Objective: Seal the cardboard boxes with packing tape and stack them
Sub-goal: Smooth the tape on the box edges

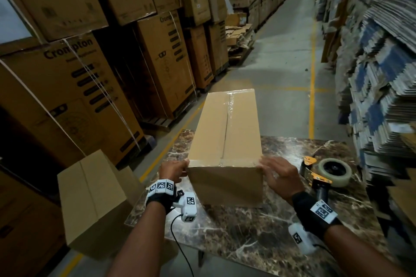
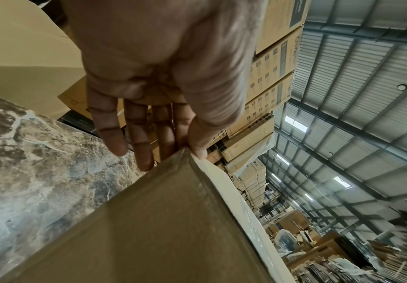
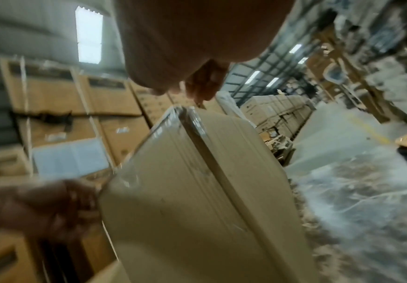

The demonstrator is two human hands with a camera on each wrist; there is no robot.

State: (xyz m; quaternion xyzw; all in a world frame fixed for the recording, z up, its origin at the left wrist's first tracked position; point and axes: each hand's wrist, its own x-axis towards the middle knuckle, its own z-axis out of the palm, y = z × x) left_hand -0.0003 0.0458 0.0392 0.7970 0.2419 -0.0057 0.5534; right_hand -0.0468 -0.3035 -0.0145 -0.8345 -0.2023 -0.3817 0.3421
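Left fingers (image 2: 115,132): they lie nearly straight down the left side of the long plain brown cardboard box (image 1: 225,141), with the thumb hooked over the near top corner. We read our left hand (image 1: 172,170) as pinching that corner, thumb above and fingers below.
Right fingers (image 1: 269,164): spread, with the tips on the near right top corner, where clear tape wraps the edge. Our right hand (image 1: 279,176) lies flat against the box; the right wrist view is too blurred to show more.
Step in hand: we judge the sealing of this box done, since tape runs along its centre seam and over the near edge, and the hands are set either to rub the tape ends down or to lift.
Doing it well: we should press the tape ends flat at both corners, then take the box low on both sides so the long body stays level.
Box position: it rests lengthways on the dark marble-patterned worktop (image 1: 247,243), its near end between our hands.
Box contents: the flaps are closed, so we cannot see inside.
Second box: a shorter brown cardboard box (image 1: 94,198) stands on the floor left of the worktop, top closed, contents hidden. We take it as the likely stacking spot.
Tape dispenser: the orange-and-black tape gun with its clear roll (image 1: 326,173) lies on the worktop just right of our right hand.
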